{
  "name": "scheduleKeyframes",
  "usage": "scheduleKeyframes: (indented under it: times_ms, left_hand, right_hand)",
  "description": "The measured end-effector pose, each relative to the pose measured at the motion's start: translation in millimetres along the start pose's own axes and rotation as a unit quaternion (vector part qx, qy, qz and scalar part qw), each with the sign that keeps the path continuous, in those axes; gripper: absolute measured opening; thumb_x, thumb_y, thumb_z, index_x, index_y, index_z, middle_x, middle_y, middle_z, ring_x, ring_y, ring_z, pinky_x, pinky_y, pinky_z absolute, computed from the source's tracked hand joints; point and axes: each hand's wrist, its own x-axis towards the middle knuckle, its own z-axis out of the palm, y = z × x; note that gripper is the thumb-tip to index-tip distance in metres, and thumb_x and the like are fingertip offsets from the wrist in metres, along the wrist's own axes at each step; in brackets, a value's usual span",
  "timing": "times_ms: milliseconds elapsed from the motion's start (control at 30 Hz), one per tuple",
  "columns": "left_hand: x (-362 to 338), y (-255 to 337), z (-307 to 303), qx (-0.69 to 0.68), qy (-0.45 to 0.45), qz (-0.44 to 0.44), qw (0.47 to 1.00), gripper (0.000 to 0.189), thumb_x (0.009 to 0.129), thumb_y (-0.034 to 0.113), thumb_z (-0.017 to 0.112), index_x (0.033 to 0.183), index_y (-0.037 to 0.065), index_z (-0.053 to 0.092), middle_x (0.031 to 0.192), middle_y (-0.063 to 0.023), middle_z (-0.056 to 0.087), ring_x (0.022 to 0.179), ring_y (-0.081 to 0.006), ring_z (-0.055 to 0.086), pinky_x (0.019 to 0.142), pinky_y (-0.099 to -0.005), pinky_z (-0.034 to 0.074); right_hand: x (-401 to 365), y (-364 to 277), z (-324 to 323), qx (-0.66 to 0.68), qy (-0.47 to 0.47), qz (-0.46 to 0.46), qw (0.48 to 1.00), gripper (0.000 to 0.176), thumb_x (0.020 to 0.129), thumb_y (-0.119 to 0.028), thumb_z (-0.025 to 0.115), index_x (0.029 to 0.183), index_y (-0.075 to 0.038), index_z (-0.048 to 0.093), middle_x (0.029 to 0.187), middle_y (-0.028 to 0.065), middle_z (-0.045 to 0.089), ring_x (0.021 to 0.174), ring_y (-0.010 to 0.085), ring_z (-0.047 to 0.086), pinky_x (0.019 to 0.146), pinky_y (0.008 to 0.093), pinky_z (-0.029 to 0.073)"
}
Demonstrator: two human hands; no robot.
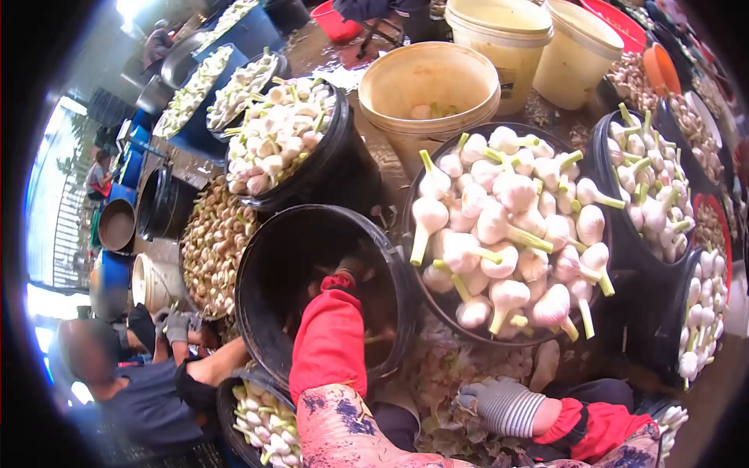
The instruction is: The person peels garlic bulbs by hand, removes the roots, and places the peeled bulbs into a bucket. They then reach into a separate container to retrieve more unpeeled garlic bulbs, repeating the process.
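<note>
My left arm, in a red sleeve, reaches down into a black bucket [257, 273]. The gloved left hand [349, 269] is deep inside it, in shadow, and its fingers are hidden. Beside my legs is my right hand [499, 404], in a grey striped glove, just above a heap of garlic skins [456, 429]. Its fingers are curled, and what they hold, if anything, is not visible. Past it stands a wide black bucket heaped with trimmed garlic bulbs [515, 226], their short green stems showing.
More garlic fills a black bucket [281, 140] at the back left and another bucket [651, 187] at the right. A cream bucket [374, 117] stands behind. At the lower left sits a co-worker [148, 402] with gloved hands, close to a bucket of garlic [265, 421].
</note>
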Motion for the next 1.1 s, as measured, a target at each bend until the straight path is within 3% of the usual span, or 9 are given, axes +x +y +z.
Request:
scheduleKeyframes:
  times_ms: [167, 200, 233, 267, 367, 467, 700, 833, 1100]
  left_hand:
    - [-27.9, 59.5, -68.5, 0.043, -0.059, -0.012, 0.997, 0.029, 0.086, 0.021, 0.051, 0.108, 0.005, 0.061, 0.104, -0.0148, 0.064, 0.089, -0.0285, 0.064, 0.078, -0.0377, 0.051]
    - [-43.1, 67.6, -83.9, -0.165, -0.045, -0.07, 0.983, 0.027, 0.087, 0.019, 0.05, 0.107, 0.005, 0.06, 0.102, -0.0132, 0.065, 0.086, -0.0253, 0.065, 0.075, -0.0345, 0.051]
    - [-58.9, 76.8, -100.9, -0.366, -0.009, -0.121, 0.923, 0.024, 0.088, 0.017, 0.05, 0.106, 0.004, 0.06, 0.099, -0.0115, 0.065, 0.083, -0.022, 0.065, 0.073, -0.0313, 0.052]
    - [-83.8, 86.9, -107.7, -0.72, 0.055, -0.191, 0.664, 0.02, 0.087, 0.014, 0.053, 0.103, 0.003, 0.061, 0.092, -0.0099, 0.066, 0.076, -0.0173, 0.065, 0.066, -0.0268, 0.052]
    - [-157.5, 134.9, -164.0, -0.808, 0.133, -0.128, 0.559, 0.021, 0.081, 0.009, 0.062, 0.1, 0.001, 0.059, 0.081, -0.0041, 0.063, 0.068, -0.0105, 0.06, 0.056, -0.0204, 0.047]
    - [-225.8, 197.3, -202.6, -0.814, 0.096, -0.056, 0.57, 0.021, 0.081, 0.007, 0.062, 0.101, 0.0, 0.06, 0.084, -0.0062, 0.064, 0.061, -0.008, 0.056, 0.051, -0.0185, 0.043]
    - [-304.7, 345.6, -189.4, -0.713, 0.149, -0.138, 0.671, 0.037, 0.078, 0.012, 0.068, 0.112, 0.0, 0.061, 0.08, 0.001, 0.061, 0.056, -0.0019, 0.049, 0.05, -0.0156, 0.037]
    - [-321.4, 394.1, -142.2, -0.277, 0.429, -0.083, 0.856, 0.053, 0.065, 0.012, 0.078, 0.114, 0.002, 0.059, 0.101, -0.0109, 0.056, 0.094, -0.0229, 0.058, 0.082, -0.0314, 0.048]
    - [-350.5, 443.8, -129.3, -0.281, 0.453, -0.131, 0.836, 0.047, 0.064, 0.019, 0.078, 0.106, 0.003, 0.063, 0.095, -0.0135, 0.062, 0.088, -0.0276, 0.06, 0.078, -0.0337, 0.049]
  right_hand:
    - [1.4, -1.1, -5.3, 0.025, 0.069, -0.021, 0.997, 0.04, 0.075, -0.016, 0.06, 0.113, -0.009, 0.054, 0.113, 0.0123, 0.056, 0.098, 0.0343, 0.057, 0.083, 0.0442, 0.046]
    - [1.0, -3.6, -11.6, 0.02, 0.062, -0.02, 0.998, 0.035, 0.078, -0.019, 0.058, 0.112, -0.01, 0.056, 0.11, 0.0119, 0.057, 0.097, 0.0336, 0.057, 0.083, 0.0438, 0.046]
    - [-1.1, -7.0, -14.3, 0.015, 0.056, -0.019, 0.998, 0.031, 0.081, -0.021, 0.056, 0.11, -0.01, 0.058, 0.107, 0.0115, 0.058, 0.096, 0.0329, 0.057, 0.083, 0.0434, 0.046]
    - [-0.1, -5.9, -8.5, 0.004, 0.059, -0.007, 0.998, 0.028, 0.083, -0.025, 0.056, 0.108, -0.012, 0.059, 0.101, 0.0118, 0.06, 0.092, 0.0335, 0.058, 0.08, 0.0436, 0.047]
    - [-9.8, -10.5, -8.3, 0.086, 0.233, -0.041, 0.968, 0.024, 0.083, -0.022, 0.057, 0.104, -0.013, 0.062, 0.092, 0.0124, 0.062, 0.086, 0.0334, 0.06, 0.076, 0.0423, 0.049]
    - [-16.4, -25.8, -8.2, 0.291, 0.411, -0.069, 0.861, 0.024, 0.085, -0.013, 0.061, 0.109, -0.012, 0.061, 0.098, 0.0122, 0.063, 0.092, 0.0264, 0.062, 0.081, 0.0328, 0.049]
    - [-31.7, -37.8, 13.7, 0.659, 0.262, -0.103, 0.697, 0.037, 0.086, -0.012, 0.062, 0.12, 0.001, 0.054, 0.109, 0.0058, 0.062, 0.099, 0.0137, 0.058, 0.087, 0.0266, 0.047]
    - [-40.3, -41.1, 43.4, 0.653, 0.295, -0.111, 0.689, 0.032, 0.086, -0.011, 0.062, 0.117, -0.002, 0.057, 0.105, 0.0027, 0.062, 0.092, 0.0127, 0.059, 0.082, 0.0275, 0.049]
    - [-79.1, -48.0, 91.3, 0.663, 0.317, -0.124, 0.667, 0.04, 0.081, -0.005, 0.065, 0.119, 0.002, 0.053, 0.108, 0.0057, 0.06, 0.092, 0.0129, 0.058, 0.078, 0.0273, 0.051]
